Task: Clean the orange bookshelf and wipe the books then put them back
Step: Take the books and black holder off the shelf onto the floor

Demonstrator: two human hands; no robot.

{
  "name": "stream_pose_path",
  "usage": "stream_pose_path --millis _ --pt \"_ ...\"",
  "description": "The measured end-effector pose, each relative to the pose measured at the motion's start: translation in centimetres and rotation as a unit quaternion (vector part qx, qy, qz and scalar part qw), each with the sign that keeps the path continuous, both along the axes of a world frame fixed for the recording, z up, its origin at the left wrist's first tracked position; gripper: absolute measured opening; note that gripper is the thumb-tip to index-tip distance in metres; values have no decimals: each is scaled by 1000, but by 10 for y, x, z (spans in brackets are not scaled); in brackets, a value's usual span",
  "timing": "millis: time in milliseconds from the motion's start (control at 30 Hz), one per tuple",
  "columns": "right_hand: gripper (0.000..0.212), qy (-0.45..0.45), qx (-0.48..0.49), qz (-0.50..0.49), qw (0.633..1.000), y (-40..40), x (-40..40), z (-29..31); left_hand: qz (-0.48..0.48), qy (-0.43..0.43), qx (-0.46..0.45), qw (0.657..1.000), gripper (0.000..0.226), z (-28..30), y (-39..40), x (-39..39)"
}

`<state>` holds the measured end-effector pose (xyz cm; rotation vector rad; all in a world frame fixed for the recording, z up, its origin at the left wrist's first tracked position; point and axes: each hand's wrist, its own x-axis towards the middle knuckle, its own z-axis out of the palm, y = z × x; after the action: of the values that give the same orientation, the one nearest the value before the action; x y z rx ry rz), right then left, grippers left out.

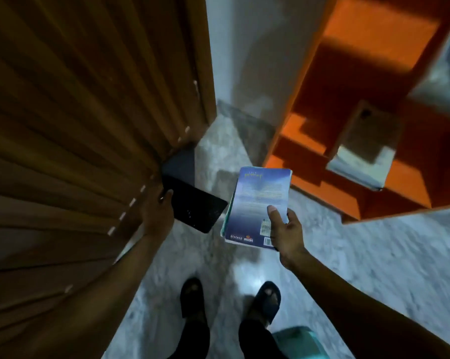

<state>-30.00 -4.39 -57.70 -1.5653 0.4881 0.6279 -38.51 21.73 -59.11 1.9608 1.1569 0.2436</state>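
Note:
My right hand (287,230) grips a blue paperback book (255,203) by its lower right corner, back cover up, thumb on top. The book hangs over the floor just left of the orange bookshelf (368,81), whose compartments look bare apart from one book (363,149) lying on a lower shelf at the right. My left hand (157,211) holds a flat black book (196,204) by its left edge, close to the wooden door.
A brown slatted wooden door (76,125) fills the left side. A white wall (234,53) stands between it and the shelf. The floor (348,255) is grey speckled tile. My feet in dark sandals (266,300) stand below; a teal object (296,340) sits at the bottom edge.

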Motion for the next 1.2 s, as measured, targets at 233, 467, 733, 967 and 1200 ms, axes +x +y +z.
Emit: stream_pose_path --millis 233,467,733,967,1200 --pt "26 78 -76 -25 994 -34 -14 -228 -50 4 -12 999 26 -229 -22 -4" --pt "23 73 -100 -79 989 -65 6 -394 -48 -53 -44 996 27 -395 -43 37" --pt "20 74 -104 -119 985 -73 25 -492 -40 -79 -12 996 32 -485 -58 73" --pt "11 144 -167 -80 972 -76 23 -482 -71 -67 -67 993 48 -480 -51 45" --pt "61 151 -213 -18 965 -72 30 -367 -113 6 -101 988 60 -343 -38 6"
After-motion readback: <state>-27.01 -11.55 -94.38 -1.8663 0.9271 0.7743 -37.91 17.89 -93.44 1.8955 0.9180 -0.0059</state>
